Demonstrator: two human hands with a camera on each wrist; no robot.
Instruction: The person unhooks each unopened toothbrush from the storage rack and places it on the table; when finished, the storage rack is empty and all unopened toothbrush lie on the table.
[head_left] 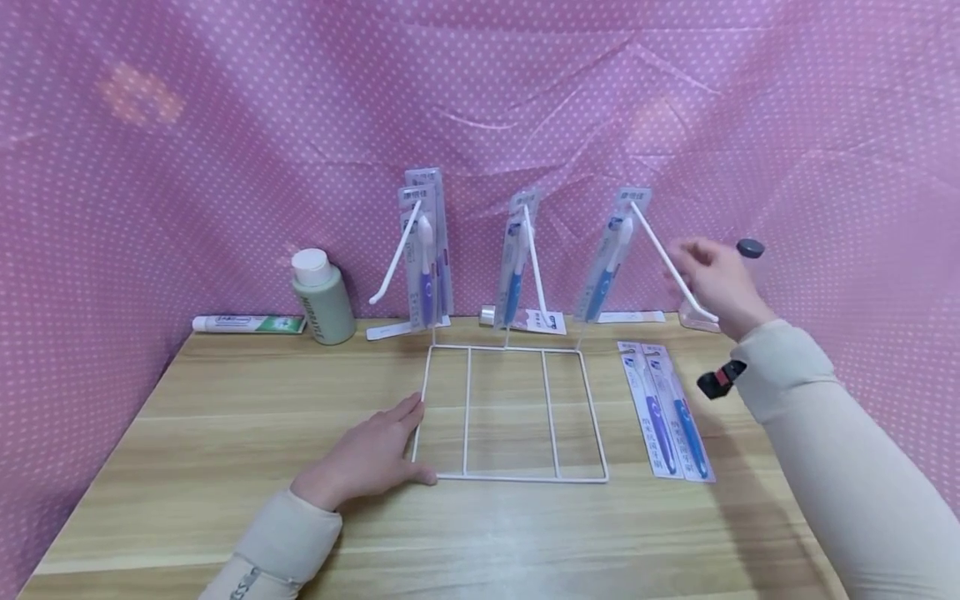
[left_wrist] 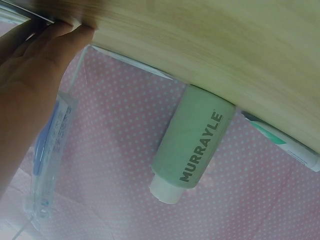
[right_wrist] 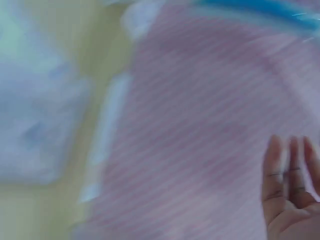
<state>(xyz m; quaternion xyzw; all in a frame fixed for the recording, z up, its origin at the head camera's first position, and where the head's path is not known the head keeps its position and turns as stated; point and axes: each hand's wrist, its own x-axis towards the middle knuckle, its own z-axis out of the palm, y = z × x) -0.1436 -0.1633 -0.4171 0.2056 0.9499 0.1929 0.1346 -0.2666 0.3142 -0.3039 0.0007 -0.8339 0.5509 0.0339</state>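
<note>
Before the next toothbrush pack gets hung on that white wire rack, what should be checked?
1. Rack steadied: ok, left hand rests flat on the table at its front left corner.
2. Right hand free: ok, its fingers are straight and hold nothing.
3. Right hook has room: ok, one pack sits at its top.
4. Spare packs within reach: ok, flat on the table right of the rack.
5. Packs hanging securely: cannot tell.

White rack (head_left: pixel 510 412); pink dotted backdrop (head_left: pixel 225 125)
</note>
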